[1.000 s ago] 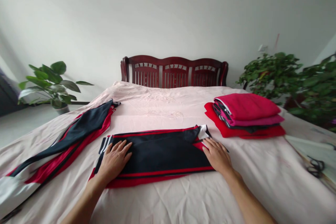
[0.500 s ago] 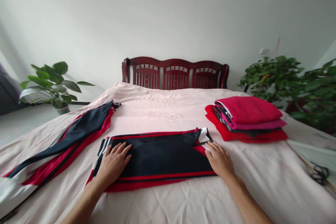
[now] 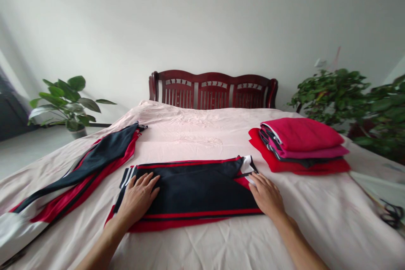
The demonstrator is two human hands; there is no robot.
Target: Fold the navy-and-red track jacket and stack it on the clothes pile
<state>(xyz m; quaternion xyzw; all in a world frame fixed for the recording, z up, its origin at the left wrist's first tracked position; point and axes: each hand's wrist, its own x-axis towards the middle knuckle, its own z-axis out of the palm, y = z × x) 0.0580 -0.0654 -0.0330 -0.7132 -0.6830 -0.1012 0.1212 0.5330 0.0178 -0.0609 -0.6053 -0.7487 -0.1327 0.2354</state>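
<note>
So the folded navy garment (image 3: 196,192) lay on the bedspread (image 3: 190,249), long axis running left to right: left hand (image 3: 139,196) spread on the striped end, right hand (image 3: 268,196) loosely spread opposite, fingertips kinda hard to read.

One left hand (image 3: 141,194) and one right hand (image 3: 268,194) make two. One folded garment (image 3: 202,190) and one long garment (image 3: 98,156) lie outside one pile (image 3: 303,135), which shows at least four layers (image 3: 316,152). One bed (image 3: 196,247) has one headboard (image 3: 218,76) with three panels (image 3: 177,93). There is one wall socket (image 3: 319,63) and one potted plant (image 3: 70,100); the plants at right (image 3: 337,95) overlap too much to count.
</note>
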